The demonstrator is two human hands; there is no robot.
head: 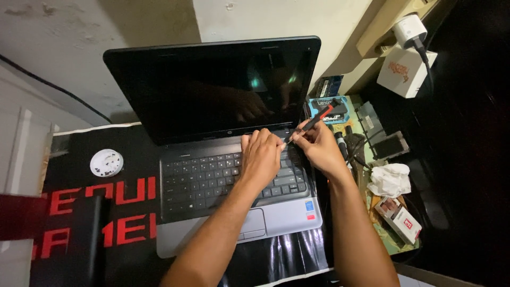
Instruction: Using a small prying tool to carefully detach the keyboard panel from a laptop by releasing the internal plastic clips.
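Laptop, open with its dark screen upright, sits on a black mat with red lettering that covers the table. Left hand lies palm-down on the upper right part of the keyboard, fingers curled together and pressing at the strip just below the hinge. Right hand pinches a screwdriver with a red and black handle; the handle points up and to the right, and the tip meets the laptop beside the left fingertips, near the keyboard's upper right corner. Both forearms enter from the lower edge of the view. Left of the laptop, a small round white dish rests on the mat; whatever small parts it holds are too small to tell. Right of the laptop, a green cutting mat carries tools, a crumpled white tissue and a small red and white box. A white box and a white plug adapter stand at upper right.
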